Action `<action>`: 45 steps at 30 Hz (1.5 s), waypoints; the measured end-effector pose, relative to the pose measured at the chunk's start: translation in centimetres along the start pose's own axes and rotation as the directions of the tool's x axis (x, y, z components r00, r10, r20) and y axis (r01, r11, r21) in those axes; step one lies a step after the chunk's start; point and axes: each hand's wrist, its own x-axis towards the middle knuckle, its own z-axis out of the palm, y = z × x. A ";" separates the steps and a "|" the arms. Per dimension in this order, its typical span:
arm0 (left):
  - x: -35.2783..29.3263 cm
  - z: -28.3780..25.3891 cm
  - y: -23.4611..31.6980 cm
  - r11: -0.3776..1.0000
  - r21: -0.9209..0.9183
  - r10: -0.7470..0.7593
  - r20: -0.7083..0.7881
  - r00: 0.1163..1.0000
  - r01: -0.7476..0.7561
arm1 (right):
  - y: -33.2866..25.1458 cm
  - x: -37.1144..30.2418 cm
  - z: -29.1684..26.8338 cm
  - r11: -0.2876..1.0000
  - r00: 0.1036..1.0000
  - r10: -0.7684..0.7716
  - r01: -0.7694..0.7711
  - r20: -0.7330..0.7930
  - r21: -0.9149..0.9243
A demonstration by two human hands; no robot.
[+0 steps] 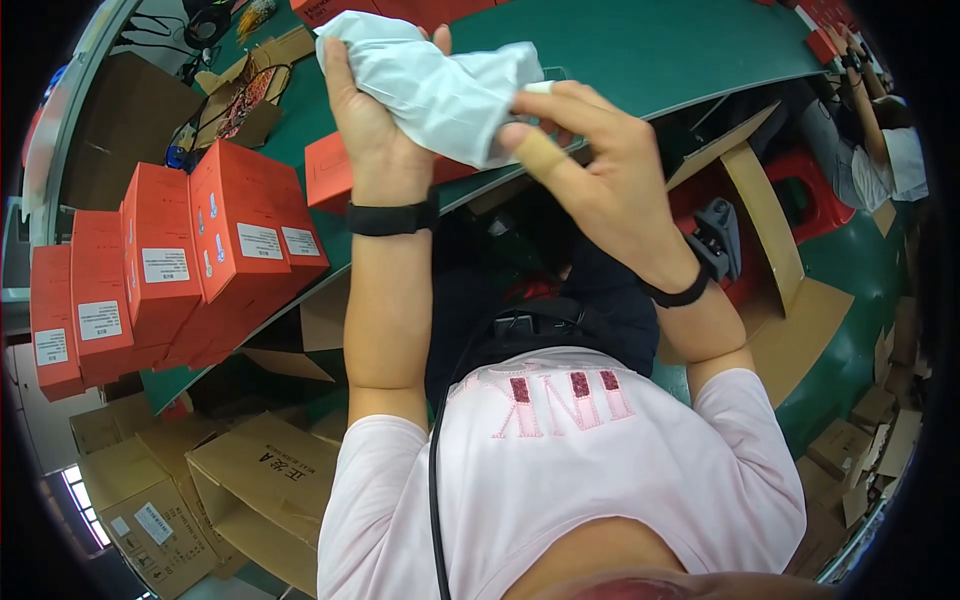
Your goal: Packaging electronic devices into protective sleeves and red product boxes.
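Observation:
A crinkled white plastic bag (425, 85) is held up over the green table; whatever it wraps is hidden. My left hand (375, 125) supports it from below and the left side, with the thumb along its edge and fingertips showing at the far side. At the bag's right end is my right hand (600, 160), thumb and fingers closing on the plastic there. Pale wraps cover part of its thumb and a finger. Just under the bag lies a red box (328, 172) near the table's edge.
Several red boxes with white labels (165, 265) are stacked at the left. Open cardboard cartons (270, 480) stand below left, another carton (770, 220) at right. A red stool (800, 190) and another person's arms (868, 110) appear far right. The green table (640, 45) stretches across the back.

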 end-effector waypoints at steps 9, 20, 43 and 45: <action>-2.9 0.4 -1.7 0.491 0.721 0.481 0.243 0.843 -0.488 | 1.1 -0.8 1.2 0.730 0.811 0.454 -0.576 0.369 0.368; -3.6 -0.7 -0.1 0.933 0.360 -0.021 0.028 0.999 0.009 | 1.4 -2.5 -0.5 0.586 0.747 0.434 -0.659 0.504 0.471; -0.3 3.8 -0.2 0.954 0.272 0.001 -0.418 0.908 0.125 | 2.0 -2.3 -1.3 0.478 0.718 0.419 -0.695 0.556 0.537; 0.2 2.2 0.3 0.956 0.268 -0.028 -0.328 0.944 0.122 | 2.1 -2.0 -1.3 0.488 0.726 0.409 -0.686 0.553 0.540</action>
